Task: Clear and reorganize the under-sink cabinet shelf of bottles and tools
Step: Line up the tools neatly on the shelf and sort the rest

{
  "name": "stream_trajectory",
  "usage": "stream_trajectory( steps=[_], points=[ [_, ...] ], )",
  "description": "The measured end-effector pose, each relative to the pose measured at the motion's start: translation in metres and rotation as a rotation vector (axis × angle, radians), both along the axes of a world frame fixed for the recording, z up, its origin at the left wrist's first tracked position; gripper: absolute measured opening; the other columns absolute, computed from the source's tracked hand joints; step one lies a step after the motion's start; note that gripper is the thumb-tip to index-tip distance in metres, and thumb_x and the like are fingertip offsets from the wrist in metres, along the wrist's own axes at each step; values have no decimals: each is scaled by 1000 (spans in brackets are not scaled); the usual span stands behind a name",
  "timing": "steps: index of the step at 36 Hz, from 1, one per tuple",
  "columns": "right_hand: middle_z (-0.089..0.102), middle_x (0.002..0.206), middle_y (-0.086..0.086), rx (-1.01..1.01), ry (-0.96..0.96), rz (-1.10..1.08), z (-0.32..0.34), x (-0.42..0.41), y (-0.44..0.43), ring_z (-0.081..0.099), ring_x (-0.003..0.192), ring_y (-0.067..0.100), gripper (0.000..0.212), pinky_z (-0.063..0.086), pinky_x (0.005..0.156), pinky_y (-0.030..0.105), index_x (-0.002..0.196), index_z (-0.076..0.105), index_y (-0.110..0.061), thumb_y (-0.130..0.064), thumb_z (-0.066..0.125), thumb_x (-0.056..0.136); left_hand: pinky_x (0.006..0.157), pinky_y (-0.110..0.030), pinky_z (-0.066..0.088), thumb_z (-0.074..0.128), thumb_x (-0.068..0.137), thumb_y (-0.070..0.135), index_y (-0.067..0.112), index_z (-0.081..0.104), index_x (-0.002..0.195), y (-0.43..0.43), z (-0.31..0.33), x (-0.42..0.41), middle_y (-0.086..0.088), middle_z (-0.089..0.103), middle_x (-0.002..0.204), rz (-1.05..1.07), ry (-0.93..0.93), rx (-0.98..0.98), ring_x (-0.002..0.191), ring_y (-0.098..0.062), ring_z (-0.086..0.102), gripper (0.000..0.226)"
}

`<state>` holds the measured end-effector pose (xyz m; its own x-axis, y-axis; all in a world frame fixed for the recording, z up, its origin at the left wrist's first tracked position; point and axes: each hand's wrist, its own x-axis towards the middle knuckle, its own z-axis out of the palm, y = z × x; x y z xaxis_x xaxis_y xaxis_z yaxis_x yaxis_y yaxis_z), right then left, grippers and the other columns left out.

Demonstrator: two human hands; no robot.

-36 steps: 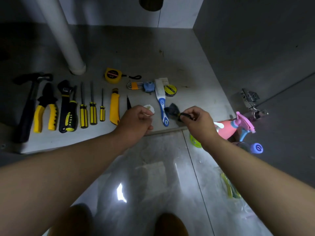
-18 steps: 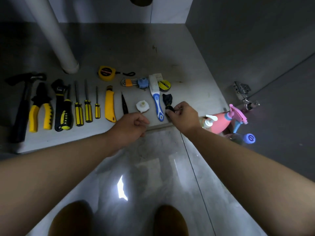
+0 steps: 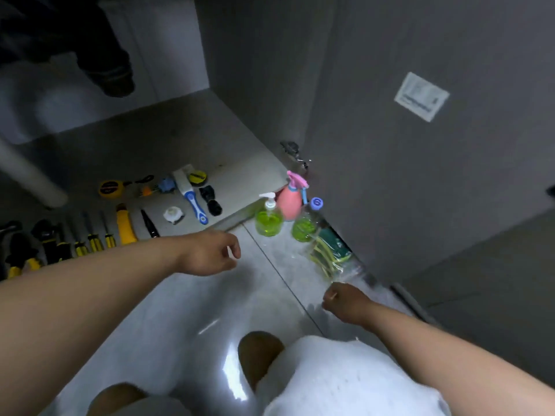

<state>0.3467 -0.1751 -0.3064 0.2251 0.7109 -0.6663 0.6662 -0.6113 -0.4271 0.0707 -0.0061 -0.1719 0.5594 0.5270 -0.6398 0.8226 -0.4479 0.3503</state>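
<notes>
Pulled back off the shelf point(image 3: 240, 172) edge since a moment ago, now over the floor point(image 3: 180, 310). Loosely curled and holding nothing: the left hand point(image 3: 210, 253). Balled up just beside a clear plastic bag point(image 3: 330, 256): the right hand point(image 3: 345, 301), unclear whether pinching its corner. Lying on the shelf, white cap point(image 3: 173, 214) and black fitting point(image 3: 211, 199) either side of the blue-handled brush point(image 3: 192, 196). Upright on the floor by the cabinet door point(image 3: 420, 175): soap pump bottle point(image 3: 268, 220), pink spray bottle point(image 3: 289, 201), blue-capped bottle point(image 3: 306, 223)

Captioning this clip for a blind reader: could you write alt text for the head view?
Two hands hang over a floor before an open cabinet, left hand empty, right hand curled at a clear bag. Tools lie in rows on the shelf; a pump bottle, pink spray bottle and blue-capped bottle stand beside it.
</notes>
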Motion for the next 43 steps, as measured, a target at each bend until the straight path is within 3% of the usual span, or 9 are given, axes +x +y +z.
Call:
stream_trajectory(
  steps=[3, 6, 14, 24, 27, 31, 34, 40, 43],
  points=[
    [62, 103, -1, 17, -73, -55, -9, 20, -16, 58, 94, 16, 13, 41, 74, 24, 98, 61, -22, -27, 64, 87, 97, -30, 48, 56, 98, 40, 33, 56, 129, -13, 6, 26, 6, 61, 125, -142, 81, 0, 106, -14, 58, 31],
    [60, 102, 1, 220, -18, -160, -3, 23, -2, 57, 87, 15, 21, 44, 74, 26, 105, 59, -22, -20, 67, 86, 87, -23, 43, 56, 98, 41, 34, 54, 132, -15, 6, 44, 8, 61, 124, -232, 94, 26, 99, -11, 53, 34],
    [37, 124, 1, 632, -232, -100, 34, 14, 116, 62, 83, 33, 60, 48, 70, 35, 134, 38, -34, -22, 63, 81, 86, -20, 45, 61, 97, 30, 28, 59, 129, 24, -22, 57, 5, 58, 122, -130, -113, 144, 95, -8, 52, 32],
    [43, 112, 13, 513, -422, 120, 38, 15, 162, 60, 86, 42, 20, 52, 80, 43, 108, 60, -16, -13, 54, 89, 78, -19, 44, 76, 87, 24, 28, 52, 129, 53, -68, 53, 1, 56, 119, 168, -291, 26, 91, -10, 58, 48],
    [42, 101, 5, 590, -357, 120, 59, 12, 155, 57, 78, 33, 21, 48, 73, 33, 103, 64, -21, -19, 64, 82, 86, -28, 54, 81, 83, 23, 27, 46, 135, 51, -72, 55, -2, 57, 121, 247, -354, -51, 95, -17, 65, 63],
    [44, 87, -7, 737, -240, 148, 104, 5, 160, 51, 70, 5, 16, 36, 62, 14, 92, 68, -28, -23, 71, 77, 85, -12, 46, 90, 74, 23, 24, 38, 148, 49, -65, 66, 5, 49, 132, 250, -578, -85, 110, -11, 53, 90],
    [53, 85, -9, 800, -123, 196, 144, -9, 175, 55, 74, 0, 21, 37, 67, 8, 91, 73, -27, -16, 74, 74, 97, -24, 51, 93, 69, 31, 30, 32, 152, 47, -56, 76, 6, 52, 137, 282, -699, -172, 120, -12, 55, 102],
    [67, 95, -2, 873, 128, 140, 175, -24, 216, 57, 69, 11, 22, 49, 73, 21, 102, 70, -26, -21, 74, 82, 80, -25, 55, 91, 64, 38, 38, 49, 111, 67, -51, 80, 12, 66, 101, 593, -856, -7, 91, -4, 66, 63],
    [66, 102, 2, 823, 1, 80, 153, -17, 237, 61, 87, 13, 21, 45, 78, 22, 107, 67, -22, -33, 69, 90, 76, -16, 52, 95, 62, 35, 30, 54, 109, 91, -52, 67, 10, 68, 96, 737, -901, 49, 81, 5, 64, 63]
  ],
)
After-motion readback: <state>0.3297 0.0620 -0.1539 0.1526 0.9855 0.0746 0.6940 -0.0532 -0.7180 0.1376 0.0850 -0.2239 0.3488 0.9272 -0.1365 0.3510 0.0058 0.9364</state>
